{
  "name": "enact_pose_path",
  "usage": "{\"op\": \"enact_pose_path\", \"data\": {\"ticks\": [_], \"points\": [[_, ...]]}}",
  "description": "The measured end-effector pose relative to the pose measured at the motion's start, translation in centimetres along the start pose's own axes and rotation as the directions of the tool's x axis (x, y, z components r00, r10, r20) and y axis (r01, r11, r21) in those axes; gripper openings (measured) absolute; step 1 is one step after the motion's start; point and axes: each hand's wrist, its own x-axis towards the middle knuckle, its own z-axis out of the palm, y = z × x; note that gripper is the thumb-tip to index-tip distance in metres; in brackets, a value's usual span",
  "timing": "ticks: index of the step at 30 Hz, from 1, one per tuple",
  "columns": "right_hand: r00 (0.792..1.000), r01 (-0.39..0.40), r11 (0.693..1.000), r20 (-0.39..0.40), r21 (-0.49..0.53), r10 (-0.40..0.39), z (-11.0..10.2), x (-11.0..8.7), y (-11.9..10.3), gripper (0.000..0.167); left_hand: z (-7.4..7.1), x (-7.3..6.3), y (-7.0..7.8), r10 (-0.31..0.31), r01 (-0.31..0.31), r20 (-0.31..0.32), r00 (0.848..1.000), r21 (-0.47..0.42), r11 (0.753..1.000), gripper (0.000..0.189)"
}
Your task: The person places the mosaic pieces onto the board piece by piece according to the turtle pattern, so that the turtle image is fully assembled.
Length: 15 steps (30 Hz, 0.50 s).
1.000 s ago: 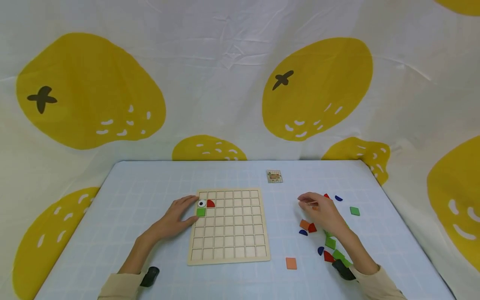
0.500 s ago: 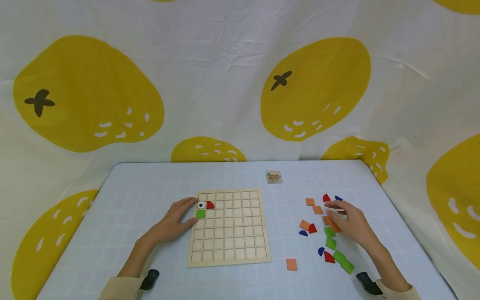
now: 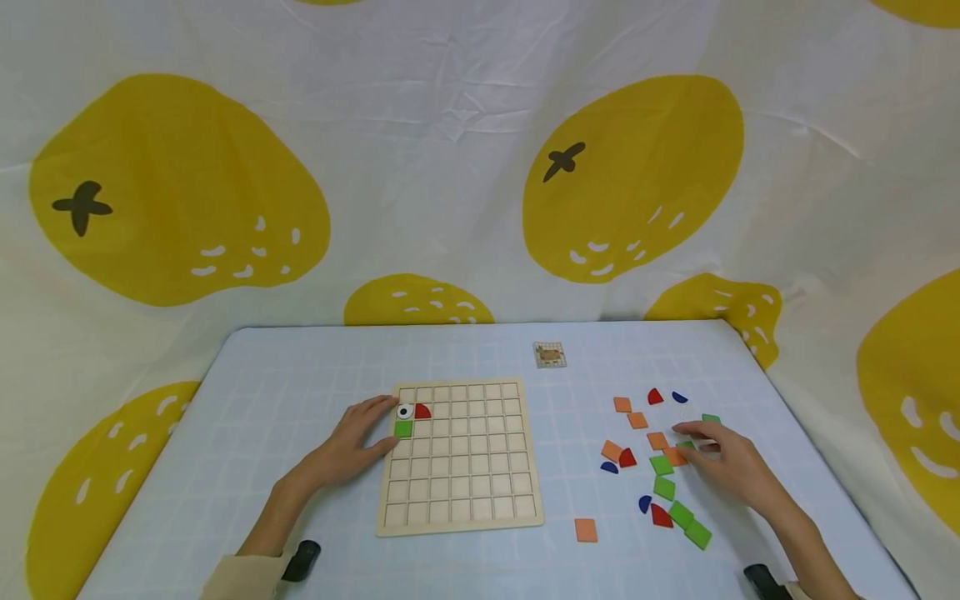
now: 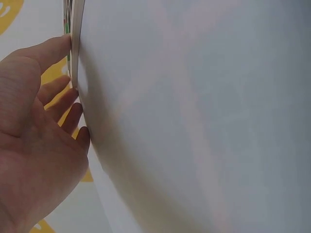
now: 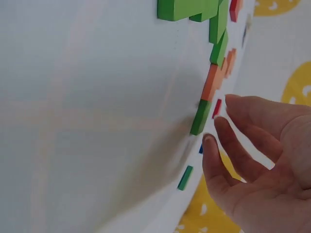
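Board (image 3: 459,463) lies left of scattered tiles (image 3: 663,487). Left hand (image 3: 348,446) touches its left edge, fingers relaxed. Right hand (image 3: 726,465) released, fingers parted, just beside a green tile (image 5: 200,118).

No legible text or numbers anywhere.

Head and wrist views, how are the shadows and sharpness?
Left wrist: a soft-edged shadow crosses the washed-out, pale checked tabletop; right wrist: another soft shadow lies near the bare right hand; head: light fairly even, detail on the small square printed card too fine to make out.
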Motion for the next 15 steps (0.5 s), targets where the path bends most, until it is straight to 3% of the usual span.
{"op": "enact_pose_path", "data": {"ticks": [7,15], "points": [[0.999,0.040,0.999,0.031,-0.012,-0.039,-0.29,-0.37,0.57,0.036,-0.06,-0.02,0.16,-0.006,0.006,-0.003,1.000,-0.002,1.000,0.064],[0.998,0.012,1.000,0.059,-0.006,-0.011,-0.32,-0.57,0.52,0.032,-0.02,-0.09,0.02,-0.013,0.012,-0.001,1.000,-0.004,1.000,0.065]]}}
